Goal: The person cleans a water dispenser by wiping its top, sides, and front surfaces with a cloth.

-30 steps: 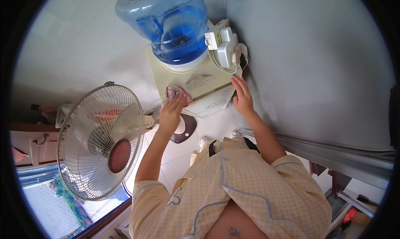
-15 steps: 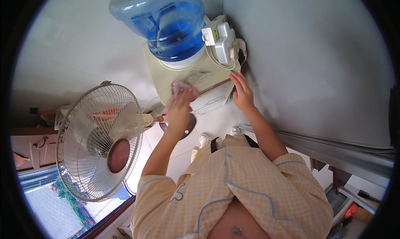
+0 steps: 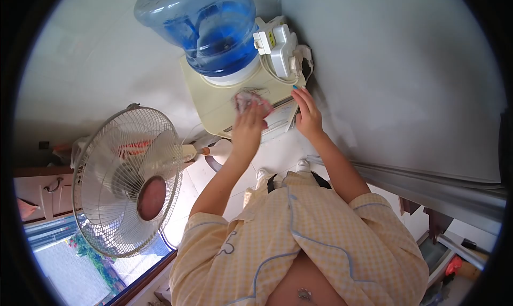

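My left hand point(image 3: 247, 133) presses a crumpled pink-and-white cloth point(image 3: 251, 103) against the cream top of a water dispenser point(image 3: 209, 109), near its front edge. Part of a printed label shows just behind the cloth. At the dispenser's front right corner rests my right hand point(image 3: 309, 114), its fingers stretched out along the edge and nothing visible in it. A blue water bottle point(image 3: 222, 44) stands upside down in the dispenser's white collar. Beside the bottle, a white power strip point(image 3: 282, 52) with plugs and cables lies on the top, just beyond my right fingertips.
A standing fan point(image 3: 128, 180) is close on my left, its cage near my left forearm. Along the right runs a large smooth grey surface point(image 3: 395, 87). Tiled floor point(image 3: 278, 151) lies below, and a drawer unit point(image 3: 59, 191) with a dark handle is at far left.
My left hand and the cloth have slid right and slightly away from me across the dispenser top. My right hand has stayed at the corner. The view has shifted a little.
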Tool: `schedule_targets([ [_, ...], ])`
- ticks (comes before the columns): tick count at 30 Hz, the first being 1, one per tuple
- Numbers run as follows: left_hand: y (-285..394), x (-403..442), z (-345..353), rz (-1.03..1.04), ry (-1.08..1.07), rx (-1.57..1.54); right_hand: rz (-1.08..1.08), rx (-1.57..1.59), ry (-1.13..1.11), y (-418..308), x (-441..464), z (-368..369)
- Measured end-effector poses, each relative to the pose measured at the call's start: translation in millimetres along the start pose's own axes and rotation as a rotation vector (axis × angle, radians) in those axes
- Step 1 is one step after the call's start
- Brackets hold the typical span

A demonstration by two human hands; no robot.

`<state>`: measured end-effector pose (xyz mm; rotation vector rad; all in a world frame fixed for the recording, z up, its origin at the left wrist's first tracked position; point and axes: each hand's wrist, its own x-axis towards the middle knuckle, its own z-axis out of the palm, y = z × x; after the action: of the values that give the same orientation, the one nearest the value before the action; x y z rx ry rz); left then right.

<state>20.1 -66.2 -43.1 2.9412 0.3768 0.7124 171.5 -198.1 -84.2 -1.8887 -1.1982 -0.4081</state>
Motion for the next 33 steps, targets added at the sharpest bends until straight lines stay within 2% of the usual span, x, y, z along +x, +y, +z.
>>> schedule_targets([
  [4,-31,-33,-29,-0.144,-0.025,0.021,0.007,0.008,-0.006,0,0,-2],
  [7,-42,-39,-27,-0.073,0.009,0.056,0.040,0.067,-0.033,1,-2,-2],
  [9,-46,-31,-15,0.026,0.080,-0.078,0.059,0.092,-0.036,0,-5,-1],
  [15,14,49,39,0.229,0.100,-0.165,0.102,0.217,-0.037,-5,-12,0],
  [18,36,68,55,0.261,0.102,-0.054,0.401,0.427,0.258,-13,-34,12],
  [19,39,68,54,0.249,0.092,0.040,0.398,0.426,0.257,-13,-44,15],
  [21,34,60,48,0.255,0.073,-0.002,0.797,0.859,0.157,-12,-57,20],
  [22,32,55,45,0.232,0.118,-0.057,0.772,1.046,0.093,-12,-60,22],
  [23,30,49,42,0.209,0.163,-0.112,0.771,1.048,0.086,-12,-63,27],
  [25,18,31,34,0.175,0.174,-0.145,0.696,1.119,-0.076,-24,-57,35],
  [27,4,12,27,0.145,0.185,-0.173,0.651,1.080,-0.088,-39,-50,47],
  [29,-7,-13,21,-0.030,0.213,-0.431,0.759,1.147,-0.208,-54,-44,57],
  [30,2,-21,9,-0.252,0.228,-0.649,0.790,1.241,-0.224,-62,-41,58],
  [31,6,-29,0,-0.257,0.232,-0.644,0.787,1.244,-0.232,-72,-35,56],
  [33,9,-42,-12,-0.448,0.281,-0.852,0.893,1.358,-0.309,-89,-28,50],
])
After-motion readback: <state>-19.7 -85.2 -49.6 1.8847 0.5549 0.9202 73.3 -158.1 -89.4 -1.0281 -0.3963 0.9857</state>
